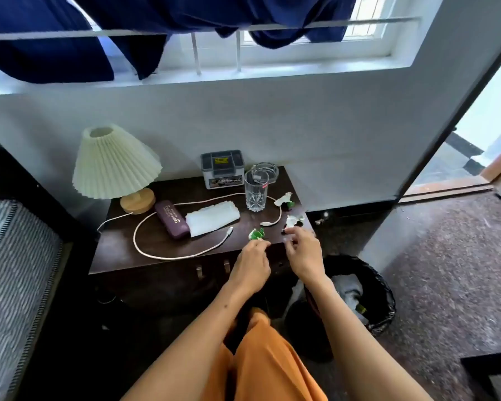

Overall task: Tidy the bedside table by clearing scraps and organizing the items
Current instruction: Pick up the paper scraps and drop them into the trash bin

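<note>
Both hands reach over the front edge of the dark bedside table [122, 256]. Her left hand [252, 263] has its fingertips curled at the green and white scrap [256, 234], which lies just past them at twelve o'clock; whether it is already pinched I cannot tell. Her right hand [304, 253] is loosely spread, fingers bent and holding nothing I can make out, with a crumpled white scrap [295, 219] just beyond it at twelve o'clock near the table's right edge. A third scrap [284, 199] sits farther back, at about eleven o'clock from that hand, beside the empty glass [255, 191]. At ten o'clock from the left hand lie a folded white cloth [211, 217] and a purple case [171, 218] touching it, ringed by a looping white cable [168, 256]. A pleated lamp [115, 163] stands at the back left, a grey box [222, 168] at the back. A black-lined bin [368, 296] stands on the floor at five o'clock from the right hand.
</note>
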### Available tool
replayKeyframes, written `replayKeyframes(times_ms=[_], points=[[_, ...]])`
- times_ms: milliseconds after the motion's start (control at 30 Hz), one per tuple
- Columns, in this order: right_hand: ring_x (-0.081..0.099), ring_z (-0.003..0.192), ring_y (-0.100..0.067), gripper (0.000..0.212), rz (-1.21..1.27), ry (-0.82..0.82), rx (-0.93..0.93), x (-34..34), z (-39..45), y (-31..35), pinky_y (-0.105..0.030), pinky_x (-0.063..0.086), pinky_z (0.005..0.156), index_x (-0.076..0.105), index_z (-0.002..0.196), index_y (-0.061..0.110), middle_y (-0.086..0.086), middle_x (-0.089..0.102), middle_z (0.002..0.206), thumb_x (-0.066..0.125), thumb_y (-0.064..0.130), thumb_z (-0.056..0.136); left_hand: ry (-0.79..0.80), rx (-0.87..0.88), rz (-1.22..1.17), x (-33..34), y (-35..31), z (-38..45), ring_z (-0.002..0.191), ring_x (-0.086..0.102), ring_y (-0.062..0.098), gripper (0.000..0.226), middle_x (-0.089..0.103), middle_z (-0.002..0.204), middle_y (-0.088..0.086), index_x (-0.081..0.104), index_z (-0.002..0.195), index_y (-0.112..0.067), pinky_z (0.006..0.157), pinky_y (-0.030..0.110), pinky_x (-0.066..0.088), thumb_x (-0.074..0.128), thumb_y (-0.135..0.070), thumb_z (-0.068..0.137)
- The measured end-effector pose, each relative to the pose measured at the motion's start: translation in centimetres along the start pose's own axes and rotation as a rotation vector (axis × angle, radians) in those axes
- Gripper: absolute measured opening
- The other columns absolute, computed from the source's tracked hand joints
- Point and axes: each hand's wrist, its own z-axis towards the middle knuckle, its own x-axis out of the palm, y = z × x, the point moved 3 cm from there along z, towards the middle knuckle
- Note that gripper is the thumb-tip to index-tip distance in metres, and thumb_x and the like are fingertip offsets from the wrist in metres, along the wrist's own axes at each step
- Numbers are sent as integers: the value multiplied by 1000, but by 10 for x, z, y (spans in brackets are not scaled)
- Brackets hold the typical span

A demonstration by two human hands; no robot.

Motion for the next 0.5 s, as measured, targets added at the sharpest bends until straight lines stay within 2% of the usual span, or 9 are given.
replayKeyframes(times_ms=[67, 133, 233, 367, 500], points=[[60, 108, -25, 26, -28, 6, 11, 3, 7, -9, -37, 48, 91, 62, 115, 7, -9, 62, 120, 54, 10, 90, 49, 14, 48, 11, 4, 13, 138, 36, 26, 46, 38, 147, 12, 49, 135, -10, 113, 31, 32, 39, 0, 91], [58, 112, -26, 27, -111, 48, 24, 9, 10, -21, -37, 47, 91, 59, 117, 9, -6, 58, 126, 53, 12, 91, 108, 22, 139, 24, 12, 28, 147, 15, 29, 55, 16, 157, 16, 42, 140, -11, 119, 34, 21, 38, 7, 88], [56, 116, -26, 32, -194, 70, 15, 17, 19, -33, -39, 48, 92, 56, 124, 13, -2, 52, 134, 51, 16, 93, 152, 92, 347, 39, 19, 53, 148, -2, 32, 69, -4, 160, 17, 25, 148, -12, 121, 39, 11, 41, 12, 85], [53, 121, -22, 34, -203, 83, 14, 26, 27, -44, -36, 46, 93, 55, 126, 14, 1, 50, 137, 51, 17, 93, 239, 85, 532, 55, 33, 70, 147, -6, 38, 73, -7, 159, 19, 9, 150, -6, 121, 46, 5, 44, 8, 87], [50, 125, -20, 36, -213, 113, 29, 33, 33, -49, -34, 43, 95, 53, 129, 14, 1, 47, 140, 50, 18, 93, 283, 40, 558, 64, 50, 72, 147, 4, 36, 66, 6, 158, 20, 10, 148, 2, 121, 39, 12, 43, 5, 91]])
